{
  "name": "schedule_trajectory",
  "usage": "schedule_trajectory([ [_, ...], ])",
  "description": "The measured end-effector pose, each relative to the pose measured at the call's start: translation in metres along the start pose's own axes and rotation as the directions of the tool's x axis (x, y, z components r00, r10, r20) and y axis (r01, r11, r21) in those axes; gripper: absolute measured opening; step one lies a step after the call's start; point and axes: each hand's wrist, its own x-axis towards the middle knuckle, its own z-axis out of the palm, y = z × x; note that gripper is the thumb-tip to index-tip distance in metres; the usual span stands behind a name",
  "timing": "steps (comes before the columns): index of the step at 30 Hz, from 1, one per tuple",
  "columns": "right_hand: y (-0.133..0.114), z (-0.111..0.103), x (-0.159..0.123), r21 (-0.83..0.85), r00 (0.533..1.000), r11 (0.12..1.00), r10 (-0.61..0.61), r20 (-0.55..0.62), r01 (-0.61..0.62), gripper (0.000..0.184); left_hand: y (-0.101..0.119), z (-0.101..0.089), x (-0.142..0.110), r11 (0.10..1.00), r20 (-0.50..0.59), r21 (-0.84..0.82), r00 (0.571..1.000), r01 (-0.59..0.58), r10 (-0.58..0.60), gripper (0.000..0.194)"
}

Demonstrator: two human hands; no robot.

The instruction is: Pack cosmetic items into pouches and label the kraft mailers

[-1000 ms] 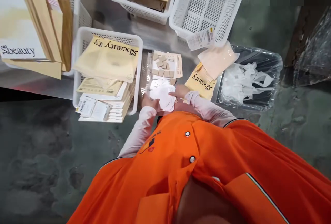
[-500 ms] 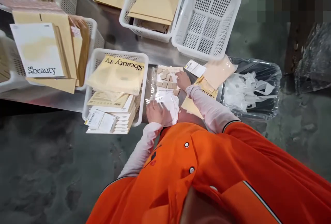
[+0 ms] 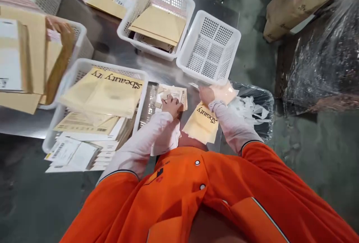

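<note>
My left hand (image 3: 171,107) rests with fingers spread on small beige boxes and printed cards (image 3: 179,92). Its fingers cover part of the pile, and white sheets (image 3: 165,138) lie below the wrist. Fingers curled, my right hand (image 3: 206,95) grips a white label card (image 3: 194,85), which shows as a thin strip at the fingertips. Beside that hand lies a pale pink sheet (image 3: 226,92). Just below it is a yellow "Sbeauty" envelope (image 3: 202,125).
White perforated baskets stand around: one (image 3: 209,48) with nothing in it, one (image 3: 123,33) with brown mailers, and one (image 3: 144,76) stacked with envelopes and cards. White straps lie in a plastic-lined tray (image 3: 270,119) at right. Plastic-wrapped goods (image 3: 325,59) stand beyond.
My right hand has left the small boxes and moved right to the white label card. My left hand has moved up from the white sheets onto the boxes. The view has shifted.
</note>
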Motion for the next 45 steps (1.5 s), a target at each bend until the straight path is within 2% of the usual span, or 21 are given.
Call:
schedule_trajectory([
  [2, 0.005, -0.004, -0.003, 0.073, 1.0, 0.997, 0.032, 0.001, -0.032, 0.04, -0.006, 0.006, -0.006, 1.0, -0.022, 0.005, 1.0, -0.011, 0.011, 0.038],
  [8, 0.024, -0.001, 0.02, 0.304, 0.992, 0.944, 0.123, 0.024, -0.125, 0.04, -0.01, 0.012, 0.004, 1.0, 0.019, -0.006, 0.999, -0.028, 0.028, 0.031],
  [10, 0.023, 0.004, 0.022, 0.315, 0.988, 0.937, 0.153, 0.017, -0.15, 0.044, -0.013, 0.01, 0.006, 0.999, 0.053, -0.02, 0.998, -0.036, 0.037, 0.028],
  [13, 0.005, 0.013, 0.01, 0.263, 0.984, 0.955, 0.164, -0.07, -0.141, 0.051, -0.021, 0.004, 0.002, 0.999, 0.049, -0.033, 0.999, -0.019, 0.02, 0.042],
  [14, -0.005, 0.017, 0.004, 0.23, 0.988, 0.968, 0.124, -0.09, -0.101, 0.052, -0.025, 0.003, -0.001, 0.999, 0.036, -0.039, 0.999, -0.004, 0.006, 0.043],
  [16, -0.03, 0.028, -0.006, 0.163, 0.995, 0.983, -0.073, -0.07, 0.083, 0.052, -0.029, 0.001, -0.005, 0.998, 0.012, -0.049, 1.0, 0.029, -0.028, 0.036],
  [18, -0.056, 0.04, -0.01, 0.129, 0.948, 0.941, -0.317, 0.008, 0.313, 0.049, -0.033, 0.002, -0.009, 0.998, 0.007, -0.05, 0.999, 0.035, -0.034, 0.031],
  [20, -0.077, 0.05, -0.007, 0.118, 0.906, 0.904, -0.42, 0.057, 0.412, 0.047, -0.037, 0.005, -0.012, 0.998, 0.001, -0.046, 0.999, 0.033, -0.033, 0.031],
  [22, -0.089, 0.053, 0.001, 0.113, 0.924, 0.923, -0.376, 0.071, 0.367, 0.045, -0.046, 0.008, -0.016, 0.996, -0.037, -0.073, 0.998, 0.057, -0.06, 0.032],
  [24, -0.093, 0.05, 0.009, 0.119, 0.955, 0.953, -0.287, 0.078, 0.277, 0.049, -0.059, 0.012, -0.021, 0.978, -0.103, -0.172, 0.985, 0.123, -0.141, 0.031],
  [26, -0.095, 0.042, 0.018, 0.124, 0.974, 0.974, -0.204, 0.1, 0.191, 0.065, -0.072, 0.015, -0.025, 0.939, -0.144, -0.286, 0.96, 0.192, -0.241, 0.028],
  [29, -0.095, 0.031, 0.032, 0.137, 0.986, 0.985, -0.12, 0.117, 0.104, 0.089, -0.081, 0.017, -0.033, 0.883, -0.174, -0.376, 0.914, 0.282, -0.366, 0.037],
  [31, -0.094, 0.026, 0.04, 0.159, 0.989, 0.984, -0.099, 0.112, 0.08, 0.085, -0.078, 0.017, -0.041, 0.851, -0.233, -0.412, 0.866, 0.325, -0.443, 0.046],
  [34, -0.092, 0.017, 0.045, 0.203, 0.989, 0.978, -0.069, 0.13, 0.041, 0.04, -0.063, 0.015, -0.057, 0.832, -0.304, -0.443, 0.817, 0.334, -0.49, 0.046],
  [35, -0.092, 0.011, 0.045, 0.219, 0.991, 0.975, -0.053, 0.12, 0.025, 0.031, -0.057, 0.014, -0.062, 0.834, -0.306, -0.446, 0.82, 0.325, -0.483, 0.044],
  [38, -0.094, -0.007, 0.039, 0.264, 1.0, 0.965, -0.007, 0.019, 0.002, 0.036, -0.04, 0.012, -0.064, 0.835, -0.281, -0.474, 0.85, 0.281, -0.445, 0.044],
  [40, -0.096, -0.016, 0.035, 0.268, 1.0, 0.963, 0.015, -0.027, -0.007, 0.033, -0.028, 0.009, -0.05, 0.844, -0.277, -0.484, 0.875, 0.231, -0.398, 0.056],
  [42, -0.097, -0.02, 0.033, 0.277, 0.999, 0.961, 0.031, -0.026, -0.022, 0.03, -0.016, 0.005, -0.026, 0.852, -0.253, -0.477, 0.895, 0.214, -0.367, 0.07],
  [45, -0.094, -0.017, 0.034, 0.4, 0.999, 0.916, 0.018, 0.037, -0.032, 0.034, 0.001, -0.001, 0.015, 0.823, -0.134, -0.463, 0.892, 0.329, -0.432, 0.094],
])
